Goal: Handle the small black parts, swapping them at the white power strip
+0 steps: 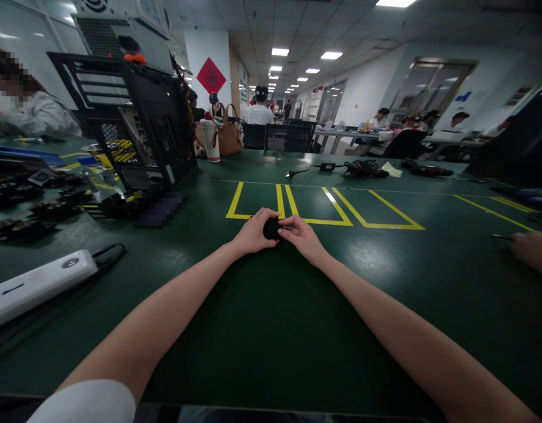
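Hands are brought together over the green table, near its middle, with a small dark rounded object held between them. The left hand is curled around the object's left side, and the right hand is closed on it from the right, fingertips touching it. Just beyond the hands, yellow marked boxes are painted on the table. A white power strip is laid well to the left, and an open black computer case is stood farther back on that side. Another person's hand is seen at the right edge.
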`<state>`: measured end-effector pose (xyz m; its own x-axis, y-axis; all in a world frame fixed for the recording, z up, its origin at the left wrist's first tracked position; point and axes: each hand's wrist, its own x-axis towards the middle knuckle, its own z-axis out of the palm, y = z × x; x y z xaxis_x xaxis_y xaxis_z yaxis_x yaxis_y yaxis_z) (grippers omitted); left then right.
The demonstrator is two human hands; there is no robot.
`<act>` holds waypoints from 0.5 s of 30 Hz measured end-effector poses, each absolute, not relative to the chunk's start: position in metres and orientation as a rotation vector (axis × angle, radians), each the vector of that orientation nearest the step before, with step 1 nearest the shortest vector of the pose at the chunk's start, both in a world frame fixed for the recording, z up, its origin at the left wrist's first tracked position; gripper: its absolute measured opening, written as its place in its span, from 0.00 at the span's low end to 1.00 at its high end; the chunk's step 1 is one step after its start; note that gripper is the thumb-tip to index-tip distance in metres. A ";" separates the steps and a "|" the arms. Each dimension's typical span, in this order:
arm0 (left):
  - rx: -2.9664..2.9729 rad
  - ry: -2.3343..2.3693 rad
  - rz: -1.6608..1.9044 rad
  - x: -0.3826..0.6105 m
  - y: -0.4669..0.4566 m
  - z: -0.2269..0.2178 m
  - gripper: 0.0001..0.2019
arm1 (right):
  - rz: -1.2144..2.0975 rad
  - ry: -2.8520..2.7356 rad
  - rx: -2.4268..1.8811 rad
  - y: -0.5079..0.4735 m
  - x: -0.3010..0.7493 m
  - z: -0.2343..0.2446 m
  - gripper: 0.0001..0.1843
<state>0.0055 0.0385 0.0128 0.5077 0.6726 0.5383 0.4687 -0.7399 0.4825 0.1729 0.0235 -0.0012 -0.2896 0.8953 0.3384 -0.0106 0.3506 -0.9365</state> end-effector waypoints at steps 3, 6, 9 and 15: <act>2.476 0.965 1.067 0.006 0.039 0.012 0.28 | 1.100 -1.589 -0.835 0.024 0.172 0.000 0.12; 2.465 0.972 1.057 0.006 0.039 0.013 0.28 | 1.128 -1.599 -0.869 0.025 0.173 0.002 0.17; 2.464 0.972 1.057 0.006 0.038 0.013 0.28 | 1.176 -1.642 -0.864 0.024 0.175 0.002 0.18; 2.465 0.983 1.044 0.006 0.037 0.014 0.28 | 1.153 -1.623 -0.802 0.023 0.175 -0.001 0.14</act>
<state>0.0058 0.0370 0.0142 0.5051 0.6881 0.5209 0.4786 -0.7256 0.4945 0.1750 0.0229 -0.0008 -0.3284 0.8870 0.3247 -0.0144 0.3390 -0.9407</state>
